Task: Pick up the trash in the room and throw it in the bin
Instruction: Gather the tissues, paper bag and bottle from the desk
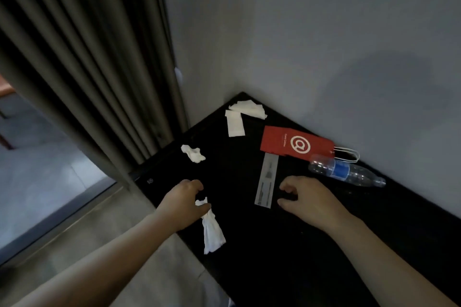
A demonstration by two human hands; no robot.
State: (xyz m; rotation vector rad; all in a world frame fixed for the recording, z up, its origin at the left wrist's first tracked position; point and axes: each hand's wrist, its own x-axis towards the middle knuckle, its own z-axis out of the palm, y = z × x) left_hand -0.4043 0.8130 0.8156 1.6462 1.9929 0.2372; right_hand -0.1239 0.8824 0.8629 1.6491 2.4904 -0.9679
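White crumpled tissue (212, 229) hangs pinched in my left hand (184, 204) over the black desk (274, 269); collecting is under way. My right hand (306, 197), loosely curled and empty, hovers just beside the grey paper strip (267, 179), which I judge needs pinching up next. No bin shows.

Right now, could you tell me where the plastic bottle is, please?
Head view: the plastic bottle lies on its side, right of the red paper bag, near the wall.

You stand in a furnished room, home or hotel: black corner table (287, 252), pleated curtains (87, 70) left of it.
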